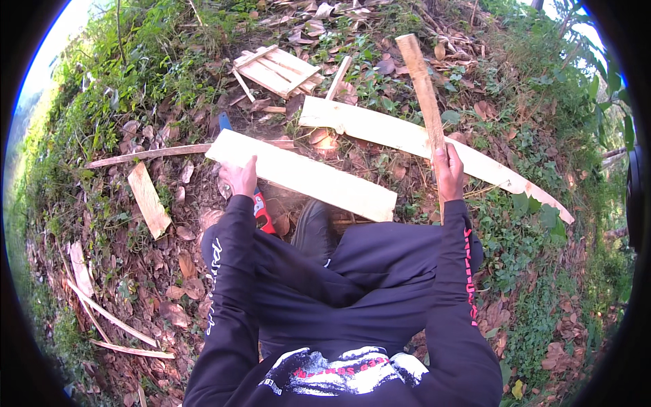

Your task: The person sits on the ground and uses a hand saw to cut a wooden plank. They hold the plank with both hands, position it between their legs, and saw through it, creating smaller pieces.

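My left hand (239, 178) grips a pale wooden board (308, 176) near its left end, the thumb up against its face. The board slants across in front of my knees, its right end lower. In my right hand (449, 172) is a narrow wooden batten (422, 81), wrapped by the fingers and standing nearly upright in the picture. Partly under the board lies a handsaw with a red handle (264, 214) and a blue part (224, 122) showing beyond it. A longer pale plank (386, 129) lies past the board, passing behind the batten.
A small slatted wooden panel (278, 70) rests on the leafy slope ahead. Short offcuts (149, 200) and thin strips (112, 315) lie at left; another thin strip (152, 153) runs behind the board. My dark shoe (314, 232) is below the board. Green plants border both sides.
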`<state>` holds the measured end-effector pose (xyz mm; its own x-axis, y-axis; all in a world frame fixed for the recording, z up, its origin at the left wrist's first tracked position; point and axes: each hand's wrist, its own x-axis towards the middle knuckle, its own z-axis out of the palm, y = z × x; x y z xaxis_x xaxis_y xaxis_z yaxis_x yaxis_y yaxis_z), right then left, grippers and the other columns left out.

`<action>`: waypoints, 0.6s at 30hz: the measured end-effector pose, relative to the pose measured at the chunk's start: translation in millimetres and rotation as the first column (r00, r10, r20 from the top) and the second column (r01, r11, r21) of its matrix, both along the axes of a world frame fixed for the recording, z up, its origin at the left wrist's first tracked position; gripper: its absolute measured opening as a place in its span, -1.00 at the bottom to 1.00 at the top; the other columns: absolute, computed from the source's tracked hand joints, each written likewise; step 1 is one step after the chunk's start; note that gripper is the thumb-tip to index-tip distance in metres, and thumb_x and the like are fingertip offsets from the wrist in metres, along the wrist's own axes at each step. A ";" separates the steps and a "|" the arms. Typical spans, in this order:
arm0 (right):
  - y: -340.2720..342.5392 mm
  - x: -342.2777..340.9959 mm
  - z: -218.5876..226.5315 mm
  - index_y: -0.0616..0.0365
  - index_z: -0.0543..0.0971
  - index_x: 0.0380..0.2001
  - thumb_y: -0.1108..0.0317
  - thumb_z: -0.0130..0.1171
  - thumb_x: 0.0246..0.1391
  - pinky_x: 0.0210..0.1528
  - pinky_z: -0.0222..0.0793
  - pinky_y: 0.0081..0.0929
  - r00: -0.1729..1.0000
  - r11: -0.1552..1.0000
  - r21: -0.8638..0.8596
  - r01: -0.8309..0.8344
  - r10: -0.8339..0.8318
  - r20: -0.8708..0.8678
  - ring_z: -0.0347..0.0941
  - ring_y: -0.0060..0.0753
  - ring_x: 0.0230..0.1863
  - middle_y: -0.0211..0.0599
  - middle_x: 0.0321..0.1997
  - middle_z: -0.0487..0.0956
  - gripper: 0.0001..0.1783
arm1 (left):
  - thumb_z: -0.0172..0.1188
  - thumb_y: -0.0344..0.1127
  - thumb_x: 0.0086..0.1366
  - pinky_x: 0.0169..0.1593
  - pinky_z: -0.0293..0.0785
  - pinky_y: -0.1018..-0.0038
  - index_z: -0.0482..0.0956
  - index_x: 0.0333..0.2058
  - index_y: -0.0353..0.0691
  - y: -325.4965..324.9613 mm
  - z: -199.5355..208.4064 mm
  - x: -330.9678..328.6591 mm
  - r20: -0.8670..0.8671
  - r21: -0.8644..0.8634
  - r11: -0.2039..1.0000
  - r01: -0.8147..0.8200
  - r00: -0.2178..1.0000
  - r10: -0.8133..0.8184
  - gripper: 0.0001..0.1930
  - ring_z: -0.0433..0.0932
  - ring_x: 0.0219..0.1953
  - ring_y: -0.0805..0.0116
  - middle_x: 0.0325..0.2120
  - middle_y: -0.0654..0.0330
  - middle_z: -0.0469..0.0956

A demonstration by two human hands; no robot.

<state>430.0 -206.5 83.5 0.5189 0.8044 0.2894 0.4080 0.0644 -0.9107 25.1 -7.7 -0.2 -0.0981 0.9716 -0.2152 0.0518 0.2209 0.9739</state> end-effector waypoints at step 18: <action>19.0 -107.6 -45.0 0.37 0.53 -0.11 0.16 0.14 0.20 -0.22 0.43 -0.39 0.877 0.810 -0.420 -0.408 0.476 0.065 0.60 -0.20 -0.32 0.03 -0.37 0.62 -0.58 | 0.00 -0.27 0.45 -0.25 0.41 0.61 0.45 -0.07 -0.25 -90.8 8.8 73.2 0.643 0.025 0.767 0.641 0.578 -0.503 -0.79 0.56 -0.22 0.45 -0.24 0.16 0.56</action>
